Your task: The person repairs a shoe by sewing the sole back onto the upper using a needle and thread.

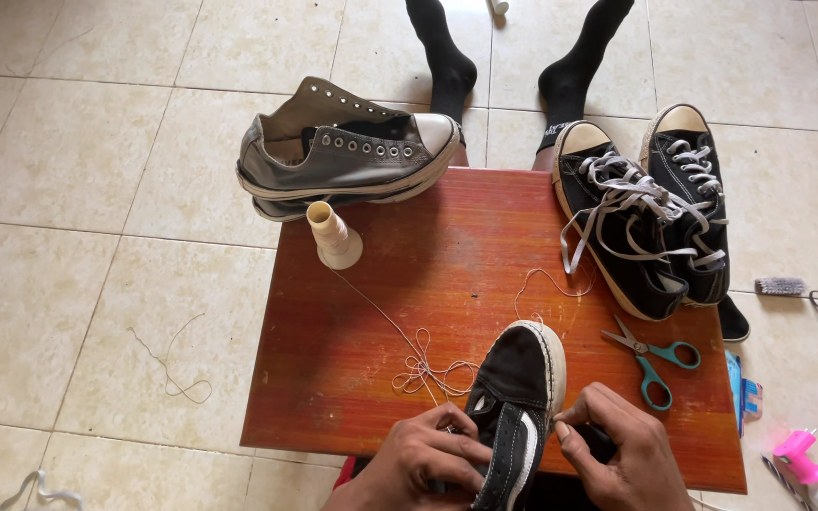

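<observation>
**A:** Head view first: what is held, and how?

**B:** A black shoe (513,407) with a white stripe is propped toe-up at the near edge of the red table (381,378). The left hand (423,464) is clamped on its side near the eyelets. The right hand (622,459) is pinched shut against the sole edge; something thin seems to be gripped there, but it cannot be made out.

**A:** How is this best handled?

**B:** By judgement, the shoe should be kept braced firmly by the left hand so the sole edge does not twist while it is worked at. The thread (428,364) should be kept slack but untangled; a loose knot of loops lies just beside the toe and could be snagged.

**A:** Where is the thread fed from?

**B:** From a cream spool (331,232) standing upright at the far left of the table. The line is run diagonally across the top to the shoe.

**A:** What else is around?

**B:** A grey sneaker (347,151), unlaced, is lying at the far left corner. A black pair (646,213) with loose white laces is set at the far right, partly over the edge. Teal scissors (655,355) lie near the right hand, within reach but apart from the thread. Two black-socked feet (508,61) are seen beyond the table.

**A:** Anything in the way?

**B:** The tangle, chiefly. On the floor, a pink-capped bottle (807,468) and a brush (780,285) lie to the right, well apart.
</observation>
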